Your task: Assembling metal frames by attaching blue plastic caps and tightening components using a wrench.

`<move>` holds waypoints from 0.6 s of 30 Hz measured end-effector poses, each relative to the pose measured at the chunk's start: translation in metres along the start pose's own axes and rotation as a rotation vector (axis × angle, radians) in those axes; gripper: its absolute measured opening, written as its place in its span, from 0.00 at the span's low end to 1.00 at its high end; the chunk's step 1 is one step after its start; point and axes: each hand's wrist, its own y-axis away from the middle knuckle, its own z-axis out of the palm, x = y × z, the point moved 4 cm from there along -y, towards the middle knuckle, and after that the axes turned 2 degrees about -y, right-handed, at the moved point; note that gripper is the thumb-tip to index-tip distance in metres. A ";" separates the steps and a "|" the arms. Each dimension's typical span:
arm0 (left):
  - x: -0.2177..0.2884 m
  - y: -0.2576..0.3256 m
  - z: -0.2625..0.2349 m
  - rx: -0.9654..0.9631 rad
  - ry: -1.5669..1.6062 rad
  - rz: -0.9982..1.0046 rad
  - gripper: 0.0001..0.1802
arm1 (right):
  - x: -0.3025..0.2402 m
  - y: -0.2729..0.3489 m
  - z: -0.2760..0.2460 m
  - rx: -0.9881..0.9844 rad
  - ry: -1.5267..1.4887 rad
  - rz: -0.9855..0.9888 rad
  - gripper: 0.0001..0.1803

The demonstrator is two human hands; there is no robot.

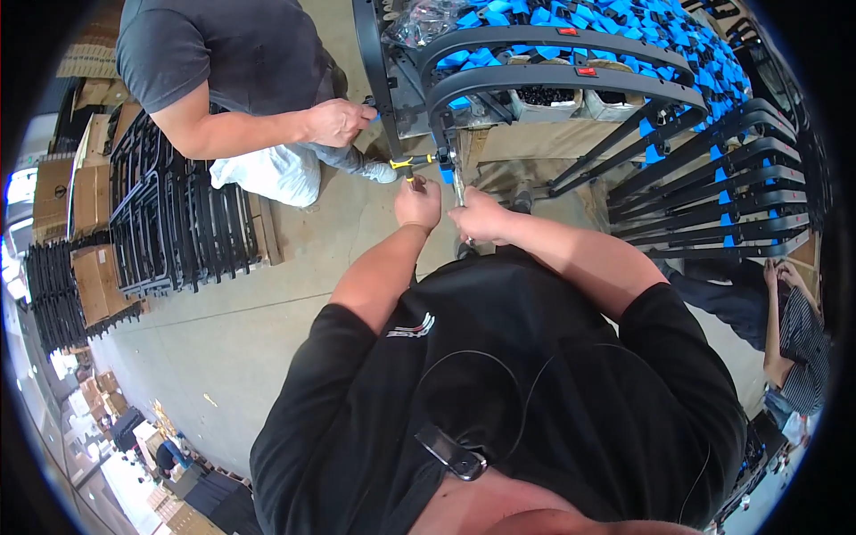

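My left hand [417, 204] is closed around a yellow-and-black hand tool [412, 163], whose far end reaches the lower end of a black curved frame [443, 120]. Long and silver, a metal tool that looks like a wrench [459, 185] is gripped in my right hand [482, 217]. Its upper end meets the same frame end, next to a small blue piece [448, 176]. The exact contact of both tools with the frame is too small to make out. A second curved black frame [535, 37] lies just beyond, with a red label.
A co-worker in a grey shirt [241, 53] stands at the far left, one hand [339, 122] near a black bar [379, 80]. Blue pieces [713, 71] cover the table beyond. Black frames [713, 192] stand at right; more are stacked [183, 223] at left. Another person [794, 330] is at far right.
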 end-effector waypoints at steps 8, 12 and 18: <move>-0.001 -0.005 0.005 -0.240 0.310 -0.092 0.11 | 0.009 -0.011 -0.009 0.091 -0.392 -0.070 0.18; 0.010 -0.013 -0.013 -0.196 0.804 -0.231 0.08 | 0.031 -0.018 -0.041 0.307 -0.657 0.002 0.14; -0.004 -0.015 -0.029 0.093 1.010 -0.471 0.10 | 0.113 0.029 -0.101 0.429 -0.761 0.009 0.06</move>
